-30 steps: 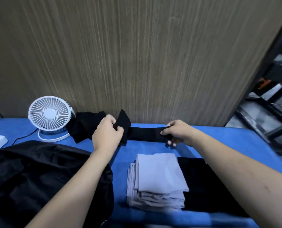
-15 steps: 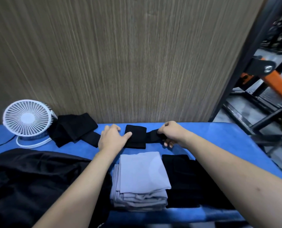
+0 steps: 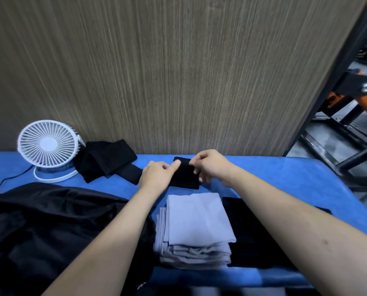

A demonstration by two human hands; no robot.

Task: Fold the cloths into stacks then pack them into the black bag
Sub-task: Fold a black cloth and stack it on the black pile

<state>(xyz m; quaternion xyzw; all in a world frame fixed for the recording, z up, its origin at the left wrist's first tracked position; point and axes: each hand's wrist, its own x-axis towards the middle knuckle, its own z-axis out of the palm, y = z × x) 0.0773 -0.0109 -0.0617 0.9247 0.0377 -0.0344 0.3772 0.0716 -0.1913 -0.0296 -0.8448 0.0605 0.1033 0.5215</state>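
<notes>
A small black cloth lies folded into a compact square on the blue table, near the wall. My left hand rests on its left side, thumb pressing the top. My right hand pinches the cloth's upper right edge with curled fingers. In front of it stands a stack of folded grey cloths, with a stack of folded black cloths just to its right, partly under my right forearm. More loose black cloths lie heaped by the fan. The black bag sprawls at the left front.
A white desk fan stands at the back left with its cable running left. A wood-grain wall panel closes the table's far side. Beyond the table's right edge are black metal frames and an orange machine.
The long black strip has been folded inward from both ends into a small square. My two hands have come together over it, and my view has shifted slightly left.
</notes>
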